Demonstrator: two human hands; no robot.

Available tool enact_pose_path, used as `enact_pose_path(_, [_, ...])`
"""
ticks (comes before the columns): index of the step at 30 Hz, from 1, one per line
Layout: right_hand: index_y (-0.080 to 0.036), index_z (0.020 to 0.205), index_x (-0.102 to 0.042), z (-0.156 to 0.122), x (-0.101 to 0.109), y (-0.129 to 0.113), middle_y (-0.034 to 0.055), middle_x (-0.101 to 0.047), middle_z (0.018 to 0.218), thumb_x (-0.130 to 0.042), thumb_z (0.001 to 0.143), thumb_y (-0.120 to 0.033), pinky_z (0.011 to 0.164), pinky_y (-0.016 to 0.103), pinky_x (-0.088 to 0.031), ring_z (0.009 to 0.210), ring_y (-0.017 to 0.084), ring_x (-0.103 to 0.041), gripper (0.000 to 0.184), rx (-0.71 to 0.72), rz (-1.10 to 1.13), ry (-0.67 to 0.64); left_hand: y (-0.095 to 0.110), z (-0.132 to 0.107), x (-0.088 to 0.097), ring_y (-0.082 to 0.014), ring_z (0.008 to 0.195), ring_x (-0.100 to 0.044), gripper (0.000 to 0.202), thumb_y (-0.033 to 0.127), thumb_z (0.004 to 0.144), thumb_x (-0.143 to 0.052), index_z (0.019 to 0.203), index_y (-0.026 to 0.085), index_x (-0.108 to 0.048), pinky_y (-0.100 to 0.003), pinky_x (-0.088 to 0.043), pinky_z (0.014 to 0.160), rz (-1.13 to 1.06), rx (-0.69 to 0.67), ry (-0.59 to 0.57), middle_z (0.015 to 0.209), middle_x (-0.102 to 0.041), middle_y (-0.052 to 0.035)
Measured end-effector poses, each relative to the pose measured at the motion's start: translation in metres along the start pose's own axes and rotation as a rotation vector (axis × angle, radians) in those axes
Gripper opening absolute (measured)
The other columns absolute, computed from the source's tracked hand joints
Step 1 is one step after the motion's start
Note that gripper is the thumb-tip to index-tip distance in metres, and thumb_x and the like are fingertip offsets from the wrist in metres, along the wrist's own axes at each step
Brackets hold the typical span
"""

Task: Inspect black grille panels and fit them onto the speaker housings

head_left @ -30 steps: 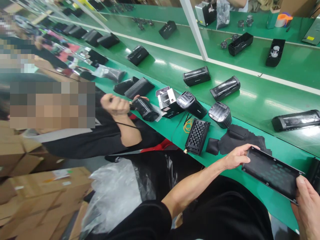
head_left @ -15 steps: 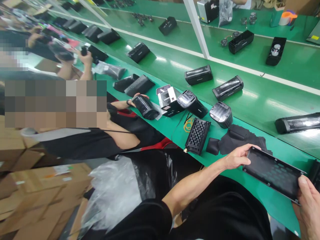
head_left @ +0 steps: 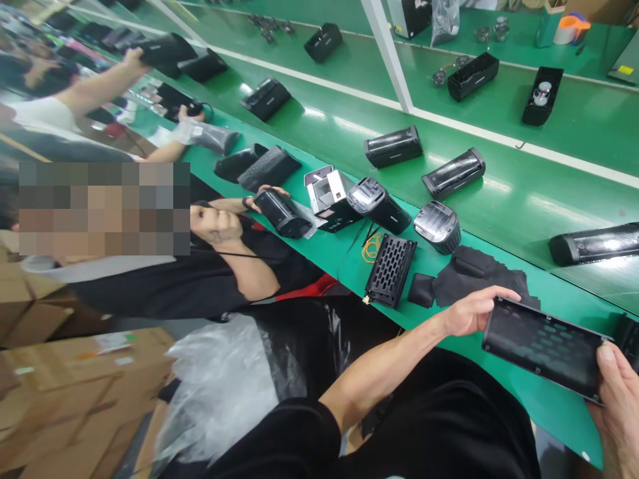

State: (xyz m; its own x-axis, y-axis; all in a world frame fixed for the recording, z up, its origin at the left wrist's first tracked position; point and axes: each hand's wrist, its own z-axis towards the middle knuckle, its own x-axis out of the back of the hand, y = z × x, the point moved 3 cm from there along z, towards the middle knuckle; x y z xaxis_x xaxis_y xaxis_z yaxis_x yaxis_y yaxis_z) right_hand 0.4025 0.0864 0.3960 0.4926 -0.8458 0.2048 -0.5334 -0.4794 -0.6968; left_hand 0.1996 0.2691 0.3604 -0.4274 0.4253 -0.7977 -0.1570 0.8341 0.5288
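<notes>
A black speaker grille panel [head_left: 542, 346], its rows of slots showing faintly through dark mesh, is held tilted over the near edge of the green bench. My left hand [head_left: 472, 313] grips its left end, fingers along the top edge and thumb mostly hidden. At the right end my right hand [head_left: 619, 382] is closed on it, thumb on the near face. Just beyond the panel lies a heap of thin black cloth-like pieces [head_left: 499, 283]. Another slotted black grille [head_left: 392, 269] rests left of that heap, beside a small black square piece [head_left: 422, 291].
Black speaker housings [head_left: 436, 226] stand on the bench near a white-and-black box [head_left: 332, 196]. More black speakers [head_left: 454, 171] lie on the green conveyor. To the left, a co-worker's hand [head_left: 272, 193] holds a speaker. Cardboard boxes [head_left: 64, 392] and a clear plastic bag [head_left: 224, 386] are below left.
My left thumb has slipped from the panel's face toward its edge, and the panel is tilted slightly differently. A co-worker farther left has reached toward the conveyor, a hand at a speaker.
</notes>
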Motion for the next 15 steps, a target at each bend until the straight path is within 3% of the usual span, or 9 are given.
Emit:
enact_pose_path(2, [-0.026,0.114,-0.078,0.006,-0.002,-0.004,0.0009,-0.072,0.097,-0.094,0.056,-0.069,0.06,0.028,-0.052,0.074,0.02,-0.064,0.074,0.004,-0.028,-0.044,-0.004,0.01,0.006,-0.0235,0.097,-0.071,0.077,0.076,0.084,-0.067,0.133,0.016,-0.069,-0.035,-0.054,0.088,-0.044,0.107,-0.067,0.112,-0.074,-0.013])
enact_pose_path(5, [-0.022,0.105,-0.078,0.018,-0.016,-0.008,0.0027,-0.072,0.09,-0.096,0.055,-0.067,0.061,0.03,-0.053,0.075,0.023,-0.065,0.07,0.065,-0.083,-0.224,-0.014,0.029,0.012,-0.0263,0.094,-0.074,0.082,0.085,0.09,-0.048,0.127,0.016,-0.073,-0.038,-0.056,0.084,-0.029,0.359,-0.21,0.099,-0.076,-0.0094])
enact_pose_path(7, [-0.019,0.098,-0.077,0.029,-0.032,-0.009,0.004,-0.072,0.088,-0.094,0.061,-0.066,0.066,0.032,-0.055,0.075,0.024,-0.066,0.062,0.104,-0.121,-0.393,-0.023,0.038,0.016,-0.0279,0.093,-0.075,0.077,0.085,0.087,-0.055,0.119,0.018,-0.077,-0.039,-0.056,0.083,0.004,0.477,-0.228,0.088,-0.076,-0.0065])
enact_pose_path(9, [-0.017,0.1,-0.077,0.047,-0.047,-0.011,0.0052,-0.072,0.088,-0.091,0.068,-0.065,0.072,0.035,-0.057,0.075,0.023,-0.066,0.059,0.111,-0.149,-0.526,-0.031,0.045,0.02,-0.0289,0.093,-0.075,0.071,0.082,0.081,-0.067,0.109,0.018,-0.079,-0.04,-0.057,0.087,0.014,0.503,-0.195,0.084,-0.076,-0.0065])
enact_pose_path(11, [-0.016,0.107,-0.075,0.078,-0.058,-0.022,0.0073,-0.072,0.091,-0.091,0.066,-0.066,0.069,0.036,-0.056,0.071,0.022,-0.064,0.068,0.124,-0.141,-0.497,-0.036,0.049,0.023,-0.031,0.095,-0.075,0.068,0.078,0.077,-0.075,0.101,0.015,-0.08,-0.043,-0.056,0.092,-0.025,0.471,-0.185,0.085,-0.078,-0.0097])
enact_pose_path(13, [-0.015,0.115,-0.071,0.12,-0.063,-0.044,0.0095,-0.07,0.096,-0.086,0.066,-0.074,0.063,0.034,-0.054,0.071,0.021,-0.063,0.078,0.167,-0.109,-0.318,-0.035,0.05,0.025,-0.0336,0.097,-0.075,0.069,0.078,0.074,-0.077,0.098,0.013,-0.079,-0.047,-0.056,0.095,-0.096,0.405,-0.185,0.089,-0.079,-0.013])
enact_pose_path(15, [-0.016,0.123,-0.065,0.163,-0.067,-0.072,0.0097,-0.067,0.101,-0.07,0.081,-0.078,0.064,0.035,-0.054,0.074,0.02,-0.063,0.075,0.228,-0.09,-0.118,-0.028,0.048,0.024,-0.0357,0.099,-0.074,0.074,0.08,0.075,-0.074,0.099,0.011,-0.079,-0.05,-0.055,0.096,-0.164,0.34,-0.179,0.094,-0.08,-0.0156])
